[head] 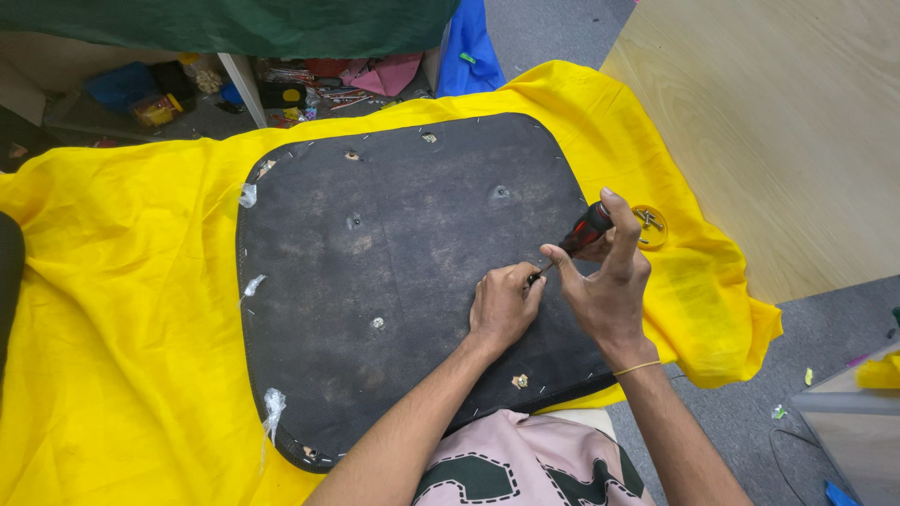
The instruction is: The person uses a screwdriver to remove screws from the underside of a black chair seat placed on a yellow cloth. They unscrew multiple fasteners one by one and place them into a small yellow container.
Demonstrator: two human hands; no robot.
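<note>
A yellow cloth (122, 281) covers the tabletop, likely to protect it, and a dark seat pad (394, 244) lies face down on it, underside up so its fixings can be reached. Near the pad's right edge the left hand (503, 305), fingers curled, pinches the screwdriver tip to steady it. The right hand (609, 281) grips the screwdriver (583, 231) by its red-and-black handle, shaft angled down. By the cloth's right edge sits a round yellow lid (649, 227) holding screws, within reach.

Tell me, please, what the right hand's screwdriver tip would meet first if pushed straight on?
Probably the left hand's fingertips steadying it, then the dark grey rounded fabric-covered panel beneath; depth is unclear. The right hand grips the red-and-black-handled screwdriver.
</note>
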